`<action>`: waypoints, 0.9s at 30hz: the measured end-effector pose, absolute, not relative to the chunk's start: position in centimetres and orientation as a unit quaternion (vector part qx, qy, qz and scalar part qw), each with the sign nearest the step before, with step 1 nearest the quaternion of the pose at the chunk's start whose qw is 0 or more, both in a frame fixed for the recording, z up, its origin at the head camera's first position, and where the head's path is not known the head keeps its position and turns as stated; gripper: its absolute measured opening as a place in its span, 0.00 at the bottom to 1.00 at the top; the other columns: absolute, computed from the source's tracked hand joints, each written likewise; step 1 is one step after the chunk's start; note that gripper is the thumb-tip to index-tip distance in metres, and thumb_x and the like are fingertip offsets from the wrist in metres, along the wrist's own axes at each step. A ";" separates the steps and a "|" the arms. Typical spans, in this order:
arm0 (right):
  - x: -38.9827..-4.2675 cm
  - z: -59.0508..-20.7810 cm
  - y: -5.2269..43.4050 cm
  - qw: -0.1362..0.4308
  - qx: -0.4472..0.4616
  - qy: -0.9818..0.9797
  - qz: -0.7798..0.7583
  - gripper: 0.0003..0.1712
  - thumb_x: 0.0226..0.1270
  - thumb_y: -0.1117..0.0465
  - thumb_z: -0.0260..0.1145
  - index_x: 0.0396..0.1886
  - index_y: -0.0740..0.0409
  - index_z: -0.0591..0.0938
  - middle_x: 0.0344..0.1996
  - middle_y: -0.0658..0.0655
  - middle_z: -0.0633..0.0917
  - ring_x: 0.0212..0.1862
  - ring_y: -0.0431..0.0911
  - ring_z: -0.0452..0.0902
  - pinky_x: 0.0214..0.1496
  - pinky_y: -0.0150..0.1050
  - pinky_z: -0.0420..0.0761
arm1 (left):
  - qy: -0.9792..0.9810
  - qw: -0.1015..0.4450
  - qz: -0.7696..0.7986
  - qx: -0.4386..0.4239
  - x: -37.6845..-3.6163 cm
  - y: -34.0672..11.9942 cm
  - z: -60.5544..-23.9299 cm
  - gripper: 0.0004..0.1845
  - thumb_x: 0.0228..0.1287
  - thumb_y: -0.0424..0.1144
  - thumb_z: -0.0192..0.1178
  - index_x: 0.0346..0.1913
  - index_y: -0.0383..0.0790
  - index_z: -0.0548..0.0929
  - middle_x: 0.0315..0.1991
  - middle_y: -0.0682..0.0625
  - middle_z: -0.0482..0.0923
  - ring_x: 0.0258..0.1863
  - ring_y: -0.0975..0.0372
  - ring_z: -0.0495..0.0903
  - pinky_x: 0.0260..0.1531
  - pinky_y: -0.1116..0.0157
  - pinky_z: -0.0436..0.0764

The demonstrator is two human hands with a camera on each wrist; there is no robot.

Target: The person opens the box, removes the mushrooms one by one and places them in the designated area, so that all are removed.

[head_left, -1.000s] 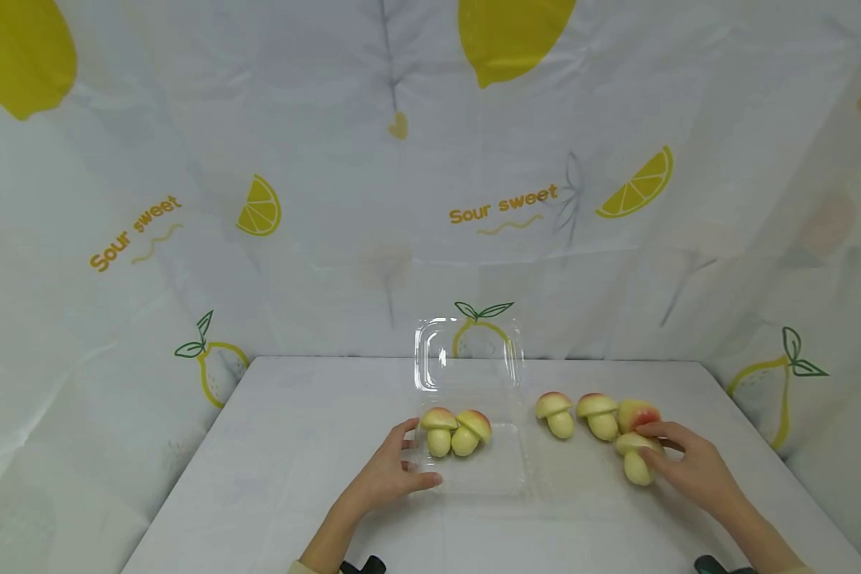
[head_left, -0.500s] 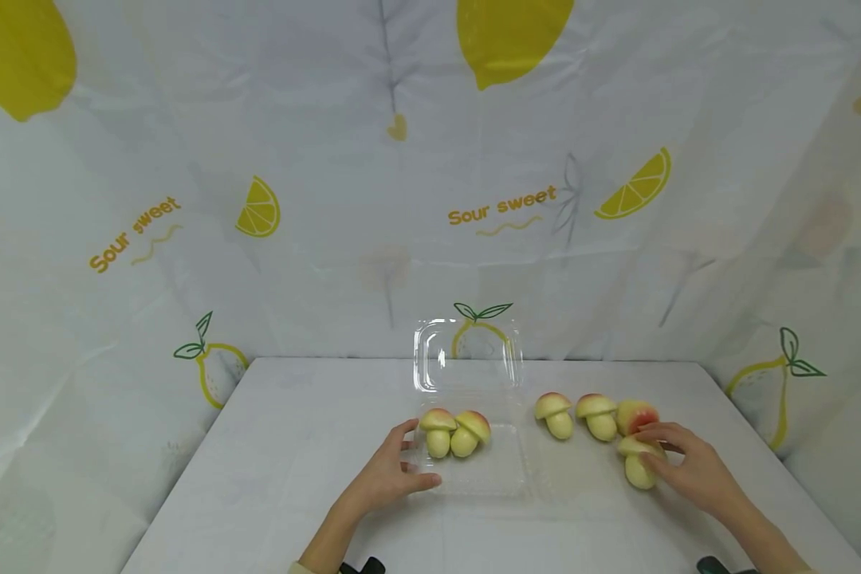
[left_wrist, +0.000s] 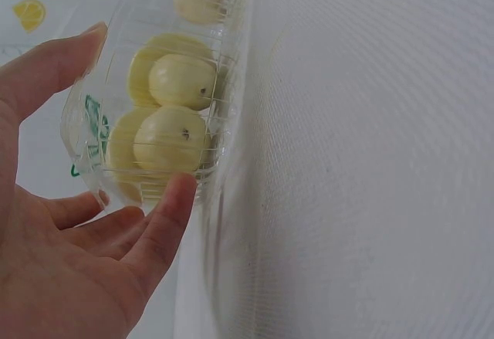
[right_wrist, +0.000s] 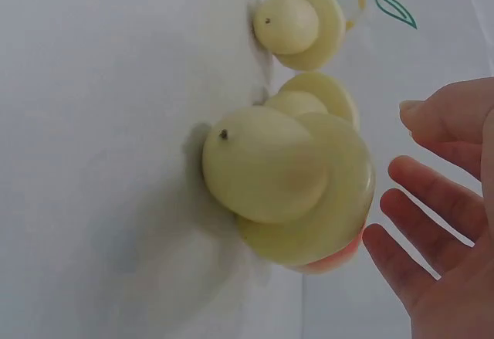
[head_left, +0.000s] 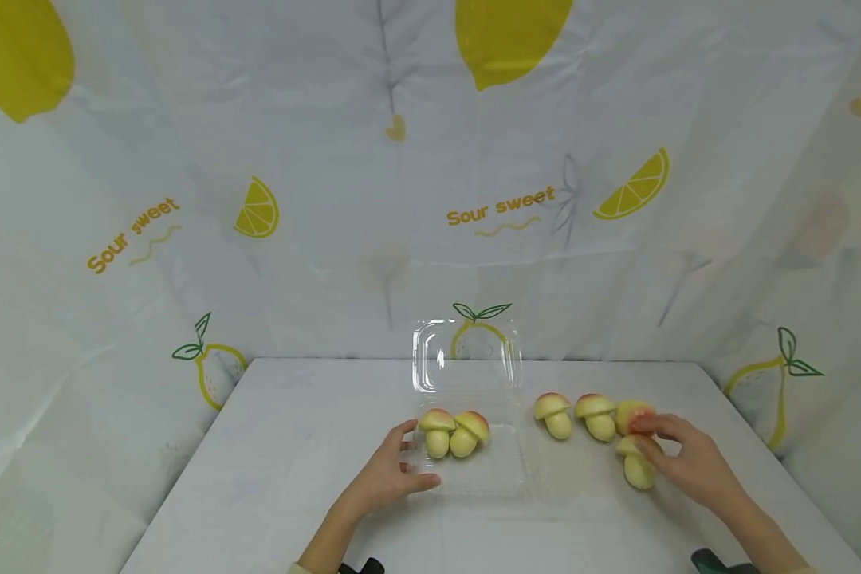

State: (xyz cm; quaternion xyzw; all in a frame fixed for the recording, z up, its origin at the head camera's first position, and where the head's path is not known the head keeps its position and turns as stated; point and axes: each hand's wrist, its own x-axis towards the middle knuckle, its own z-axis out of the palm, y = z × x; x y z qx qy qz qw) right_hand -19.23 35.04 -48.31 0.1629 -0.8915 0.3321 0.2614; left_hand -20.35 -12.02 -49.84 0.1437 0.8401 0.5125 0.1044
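Head view: behind the table (head_left: 308, 414), a cloth (head_left: 330, 159) reads "Sour sweet"; midway, a clear box (head_left: 498, 470) with two mushrooms (head_left: 438, 432), more mushrooms (head_left: 595, 416) nearer the right edge. Left wrist: left hand (left_wrist: 73, 254), curled, grips the box. Right wrist: right hand (right_wrist: 454, 203) half open (holding nothing), just beside one.

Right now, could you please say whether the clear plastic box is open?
The box is open: its clear lid is folded back behind two yellow mushroom-shaped pieces.

Two mushrooms (head_left: 438, 442) in container (head_left: 484, 470); four other mushrooms (head_left: 595, 416) on table (head_left: 294, 430), right of container
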 end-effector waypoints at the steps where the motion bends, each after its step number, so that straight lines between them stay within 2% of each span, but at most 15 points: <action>1: -19.2 -48.1 34.8 0.266 0.170 -0.888 0.334 0.15 0.51 0.74 0.79 0.39 0.59 0.88 0.39 0.53 0.87 0.50 0.20 0.70 0.51 0.15 0.67 | 0.840 0.104 0.513 0.144 -20.4 -12.0 -49.9 0.53 0.55 0.47 0.78 0.78 0.38 0.57 0.69 0.30 0.66 0.52 0.44 0.81 0.49 0.47 0.81; 6: -18.9 -46.9 33.5 0.276 0.187 -0.878 0.342 0.16 0.50 0.76 0.78 0.39 0.60 0.88 0.39 0.55 0.86 0.44 0.27 0.75 0.49 0.16 0.69 | 0.837 0.105 0.517 0.147 -20.3 -12.0 -49.9 0.53 0.55 0.46 0.78 0.78 0.37 0.56 0.68 0.29 0.66 0.51 0.45 0.81 0.48 0.48 0.81; 8: -18.7 -46.5 32.9 0.269 0.183 -0.881 0.344 0.16 0.50 0.75 0.77 0.40 0.60 0.87 0.40 0.53 0.86 0.42 0.28 0.76 0.47 0.17 0.69 | 0.837 0.105 0.517 0.148 -20.3 -12.0 -49.9 0.53 0.55 0.46 0.78 0.78 0.37 0.56 0.68 0.29 0.66 0.51 0.45 0.81 0.48 0.48 0.81; 13: -18.6 -45.9 31.7 0.256 0.174 -0.885 0.349 0.17 0.51 0.75 0.77 0.42 0.61 0.87 0.42 0.50 0.85 0.42 0.28 0.75 0.45 0.18 0.71 | 0.838 0.103 0.515 0.147 -20.2 -11.9 -49.9 0.53 0.55 0.45 0.78 0.78 0.38 0.57 0.68 0.29 0.66 0.51 0.45 0.81 0.48 0.48 0.81; 21: -18.8 -45.4 29.5 0.263 0.183 -0.879 0.354 0.13 0.55 0.72 0.77 0.40 0.60 0.88 0.40 0.54 0.87 0.45 0.28 0.74 0.45 0.19 0.72 | 0.838 0.105 0.517 0.142 -20.2 -12.0 -50.0 0.53 0.55 0.45 0.78 0.78 0.38 0.56 0.68 0.29 0.67 0.51 0.45 0.81 0.47 0.48 0.81; 24: -19.1 -45.1 28.8 0.266 0.189 -0.880 0.346 0.13 0.54 0.72 0.77 0.40 0.58 0.88 0.39 0.53 0.88 0.43 0.30 0.76 0.43 0.18 0.72 | 0.840 0.104 0.515 0.139 -20.3 -12.0 -49.9 0.53 0.55 0.46 0.78 0.78 0.38 0.56 0.68 0.30 0.67 0.51 0.45 0.81 0.47 0.48 0.82; 27: -19.2 -44.9 28.0 0.269 0.199 -0.873 0.356 0.14 0.52 0.75 0.77 0.39 0.61 0.88 0.38 0.55 0.88 0.41 0.34 0.79 0.43 0.19 0.75 | 0.841 0.103 0.513 0.140 -20.3 -12.0 -49.9 0.53 0.55 0.46 0.78 0.78 0.38 0.56 0.68 0.30 0.67 0.52 0.45 0.81 0.47 0.48 0.82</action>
